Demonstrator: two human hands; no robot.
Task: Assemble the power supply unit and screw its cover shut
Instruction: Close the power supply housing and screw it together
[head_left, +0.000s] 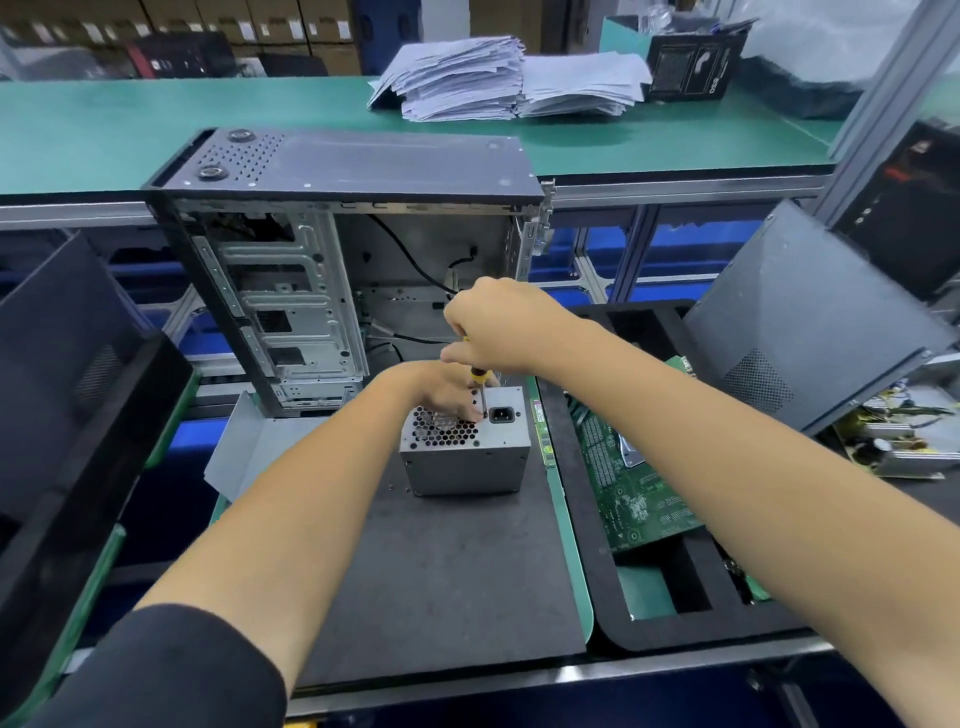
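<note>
On the dark work mat (441, 571): power supply unit (466, 449) stands centre, just in front of the open PC case (332, 249), being screwed.

Right hand (498, 327) is closed in a fist around the screwdriver (480, 387) handle, shaft vertical, tip down on the unit's top face between the honeycomb fan grille (441, 428) and the mains socket (502, 414). Left hand (441, 389) rests on the top face at the grille, fingers down near the screwdriver tip; whether it pinches anything, can't tell, partly hidden. Green circuit board (631, 483) lies in the black foam tray (691, 597) right of the mat. Grey panel (810, 332) leans tilted further right. Paper stacks (498, 78) sit on the green bench behind.
</note>
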